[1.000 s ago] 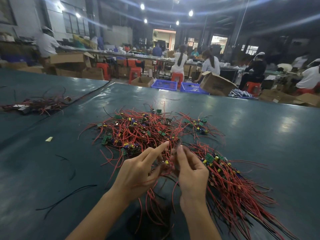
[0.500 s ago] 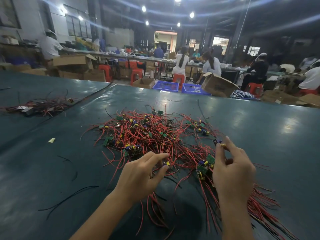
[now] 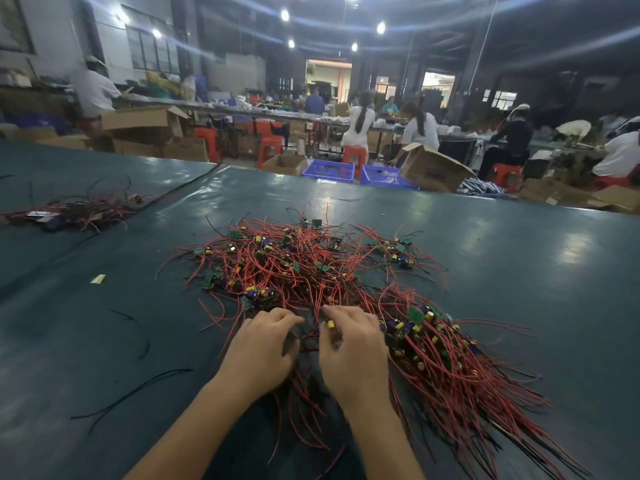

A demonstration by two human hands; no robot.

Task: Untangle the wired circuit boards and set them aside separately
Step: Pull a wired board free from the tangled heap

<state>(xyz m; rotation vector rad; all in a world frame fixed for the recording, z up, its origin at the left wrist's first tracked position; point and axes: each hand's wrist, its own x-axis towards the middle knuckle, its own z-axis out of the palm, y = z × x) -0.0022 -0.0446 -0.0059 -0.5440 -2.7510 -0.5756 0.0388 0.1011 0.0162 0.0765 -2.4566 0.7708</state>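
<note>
close to the body, both forearms reach forward over the dark green worktop (image 3: pixel 519 271) to the near edge of the tangled heap of wired circuit boards (image 3: pixel 294 268). the left hand (image 3: pixel 263 344) lies knuckles up, fingers curled down among the red wires; the tips are buried, so i cannot tell whether its grip clasps a strand. just beside it, the right hand (image 3: pixel 353 344) has its grip pinched on a small board with a yellow capacitor (image 3: pixel 330 323).

the tangle lies straight ahead of both hands. the combed bunch (image 3: pixel 450 368) lies to the right, touching the right hand. its boards sit by the knuckles and its wires run long toward the near right. the right hand is the nearer one, so freeing the pinched board likely means drawing it rightward along that axis while the left hand steadies the heap.

further left lie a yellow scrap (image 3: pixel 98 278) and a smaller wire pile (image 3: pixel 76 209). beyond the worktop's far edge stand blue baskets (image 3: pixel 329 169) and a cardboard box (image 3: pixel 433 166).
</note>
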